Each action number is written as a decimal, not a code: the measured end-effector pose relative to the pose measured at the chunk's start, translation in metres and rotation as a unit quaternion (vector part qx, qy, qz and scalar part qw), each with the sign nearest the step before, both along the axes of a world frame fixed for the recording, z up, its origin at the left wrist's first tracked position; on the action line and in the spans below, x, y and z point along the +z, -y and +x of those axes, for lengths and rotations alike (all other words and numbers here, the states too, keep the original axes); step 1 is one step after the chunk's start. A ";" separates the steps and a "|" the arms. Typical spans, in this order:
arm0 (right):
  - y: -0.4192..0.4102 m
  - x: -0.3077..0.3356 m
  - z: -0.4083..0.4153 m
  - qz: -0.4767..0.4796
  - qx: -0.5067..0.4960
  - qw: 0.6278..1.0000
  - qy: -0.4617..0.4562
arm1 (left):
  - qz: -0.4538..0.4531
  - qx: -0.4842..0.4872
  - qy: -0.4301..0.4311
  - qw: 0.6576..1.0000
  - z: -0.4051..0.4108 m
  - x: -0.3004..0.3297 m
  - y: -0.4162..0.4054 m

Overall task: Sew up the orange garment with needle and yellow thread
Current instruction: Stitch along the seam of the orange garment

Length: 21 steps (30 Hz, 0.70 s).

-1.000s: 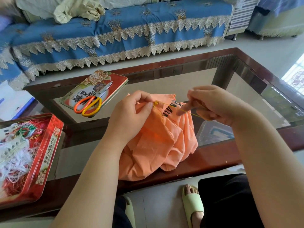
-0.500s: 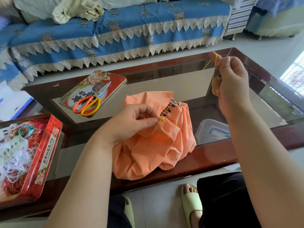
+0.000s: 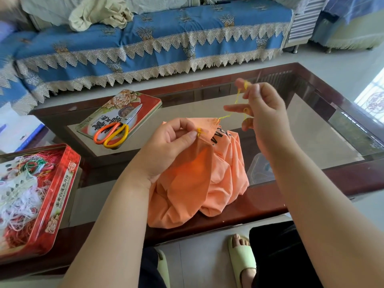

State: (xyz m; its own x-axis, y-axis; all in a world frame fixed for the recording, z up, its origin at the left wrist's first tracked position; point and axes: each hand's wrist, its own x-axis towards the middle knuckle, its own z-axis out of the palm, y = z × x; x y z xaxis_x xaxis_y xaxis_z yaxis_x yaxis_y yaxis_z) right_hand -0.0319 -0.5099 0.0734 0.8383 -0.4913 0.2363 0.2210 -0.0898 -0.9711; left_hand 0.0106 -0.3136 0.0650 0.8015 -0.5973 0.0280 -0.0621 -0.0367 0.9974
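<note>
The orange garment (image 3: 207, 175) lies bunched on the near edge of the glass-topped table (image 3: 311, 129). My left hand (image 3: 168, 146) pinches its top hem between thumb and fingers, right by a yellow stitch. My right hand (image 3: 264, 113) is raised to the right above the garment, with the yellow thread (image 3: 235, 102) wound round its fingers. The thread runs from those fingers down to the hem. I cannot make out the needle.
Orange and yellow scissors (image 3: 116, 129) lie on a red tin lid (image 3: 116, 115) at the table's far left. An open red tin (image 3: 35, 194) full of tangled threads sits at the near left. A blue-covered sofa (image 3: 158, 40) stands behind the table. A clear plastic box (image 3: 259, 171) shows under the glass.
My right hand rose high to the right pulling the thread taut, then came back down and left toward the garment, looping thread round its fingers. My left hand kept hold of the hem.
</note>
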 end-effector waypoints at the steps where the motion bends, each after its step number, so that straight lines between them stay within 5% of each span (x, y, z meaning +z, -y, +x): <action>1: -0.008 0.001 -0.001 -0.002 0.017 1.000 -0.005 | -0.007 0.019 0.006 1.000 -0.001 0.000 0.002; 6: -0.050 -0.014 -0.001 -0.129 0.023 0.990 -0.061 | -0.012 0.124 0.095 0.988 -0.005 -0.002 0.012; 10: -0.065 -0.023 -0.001 -0.137 -0.014 0.985 -0.103 | 0.038 0.151 0.207 0.966 -0.006 -0.005 0.016; 18: -0.071 -0.033 -0.001 -0.129 -0.042 0.987 -0.089 | -0.042 0.281 0.032 0.958 -0.011 -0.011 0.028; 21: -0.067 -0.032 -0.003 -0.115 -0.046 0.990 -0.061 | -0.003 0.294 0.057 0.954 -0.008 -0.013 0.026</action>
